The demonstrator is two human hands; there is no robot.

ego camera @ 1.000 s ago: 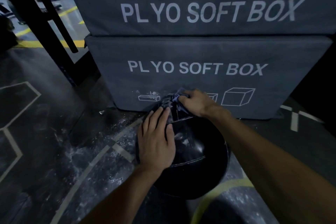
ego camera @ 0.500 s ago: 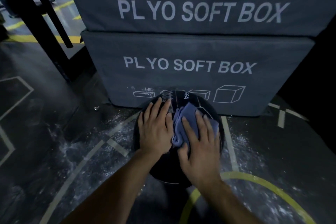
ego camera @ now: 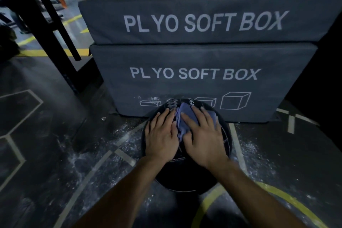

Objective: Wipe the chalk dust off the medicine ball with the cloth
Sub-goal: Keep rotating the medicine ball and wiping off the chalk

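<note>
**Cloth pressed flat on the medicine ball**

A round black leather medicine ball (ego camera: 187, 176) is seen at the lower centre of the frame, resting on the dark, chalk-speckled gym floor (ego camera: 77, 153) just in front of two stacked grey padded boxes (ego camera: 199, 83) printed "PLYO SOFT BOX". A crumpled blue-grey cloth (ego camera: 185, 116) is pressed onto the ball's top by the right hand (ego camera: 203, 139), fingers straight and spread. The left hand (ego camera: 161, 137) is laid flat beside it, fingers extended on the ball
</note>
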